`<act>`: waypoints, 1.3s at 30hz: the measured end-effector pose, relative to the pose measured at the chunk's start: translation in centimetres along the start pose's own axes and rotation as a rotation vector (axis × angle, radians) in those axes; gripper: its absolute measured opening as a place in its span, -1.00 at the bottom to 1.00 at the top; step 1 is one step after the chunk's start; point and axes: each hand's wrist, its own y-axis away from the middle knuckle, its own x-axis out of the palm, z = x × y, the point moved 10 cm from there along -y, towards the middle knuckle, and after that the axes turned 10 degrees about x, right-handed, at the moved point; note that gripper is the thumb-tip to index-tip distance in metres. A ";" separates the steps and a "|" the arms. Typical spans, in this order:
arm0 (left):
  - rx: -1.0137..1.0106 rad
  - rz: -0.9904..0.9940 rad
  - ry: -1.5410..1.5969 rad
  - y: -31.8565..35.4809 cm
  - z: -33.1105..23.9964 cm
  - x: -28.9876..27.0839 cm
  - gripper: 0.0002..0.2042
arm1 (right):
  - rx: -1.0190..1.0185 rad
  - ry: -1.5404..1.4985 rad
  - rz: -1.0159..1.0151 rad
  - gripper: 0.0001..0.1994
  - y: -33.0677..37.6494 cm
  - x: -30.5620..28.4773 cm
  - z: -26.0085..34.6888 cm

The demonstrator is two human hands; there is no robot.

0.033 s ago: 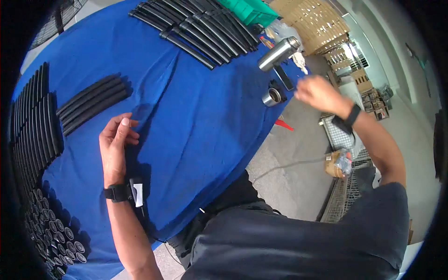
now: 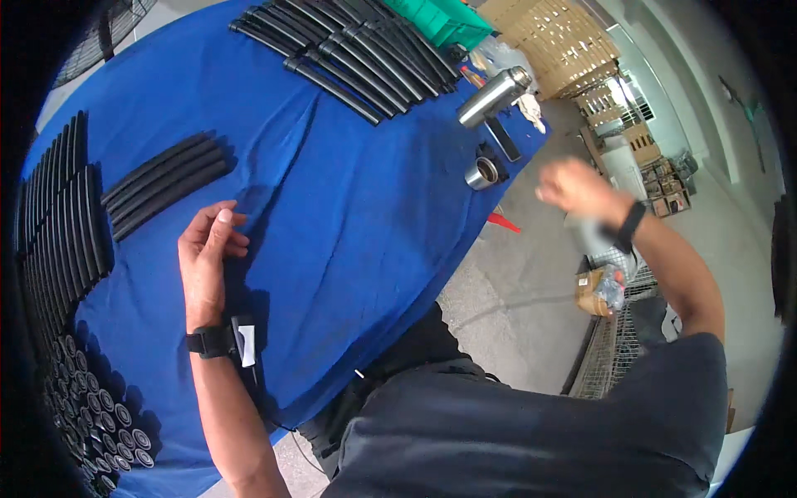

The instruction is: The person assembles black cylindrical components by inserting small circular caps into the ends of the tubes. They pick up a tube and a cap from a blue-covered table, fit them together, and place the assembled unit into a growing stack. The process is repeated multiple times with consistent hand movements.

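Observation:
My left hand (image 2: 207,241) rests over the blue cloth (image 2: 357,207), its fingers loosely bent and a little apart, with nothing between them. Just beyond it lies a small group of short black tubes (image 2: 166,183). Off the table's right edge, above the floor, my right hand (image 2: 577,191) is raised and smeared by motion, so its fingers and anything in them cannot be made out. Nearest to it on the cloth are a steel cup (image 2: 480,174), a dark phone-like slab (image 2: 503,139) and a steel flask (image 2: 496,96) lying tilted.
Long black tubes (image 2: 357,62) lie in rows at the far side, beside a green crate (image 2: 444,21). More black tubes (image 2: 62,216) line the left edge, with several round black pieces (image 2: 100,415) nearer me. A wire cart (image 2: 610,353) and cardboard box (image 2: 594,292) stand at right.
My right hand has moved slightly toward me and to the right, away from the table edge. The left hand has barely moved.

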 end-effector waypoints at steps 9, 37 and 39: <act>-0.036 -0.034 0.036 0.0 0.2 -0.1 -0.69 | 0.084 0.102 0.550 -0.67 7.1 -10.6 -1.5; -0.129 -0.145 -0.179 0.5 0.2 0.1 -0.77 | -0.670 -2.780 0.887 -0.84 -27.9 -0.4 34.3; -0.110 -0.210 -0.371 0.2 -1.1 -1.8 -0.75 | -0.652 -2.742 0.822 -0.85 -27.8 -0.4 34.1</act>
